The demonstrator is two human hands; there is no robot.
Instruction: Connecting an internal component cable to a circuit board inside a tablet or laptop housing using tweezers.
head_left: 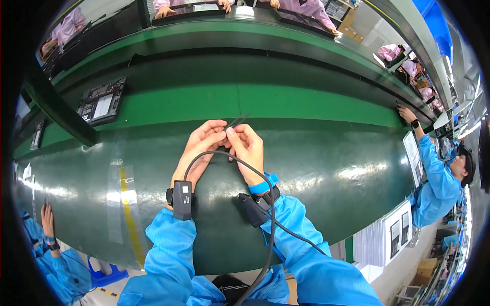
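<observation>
My left hand (198, 148) and my right hand (249, 152) meet over the green worktable (316, 153), both closed in a pinch. Between their fingertips is a small, thin dark strip (237, 121), whose pointed ends stick out past the fingers. It is too small to tell its exact kind. Each wrist carries a strapped black box, and a black cable (245, 162) loops over both hands. A blue band (265, 184) circles my right wrist.
An opened laptop base (104, 102) lies on the bright green strip at left, behind a dark post (61, 109). Yellow tape (128, 214) marks the table. Stacked white sheets (375, 239) stand at right. Co-workers in blue (441, 178) flank me; others in pink work across.
</observation>
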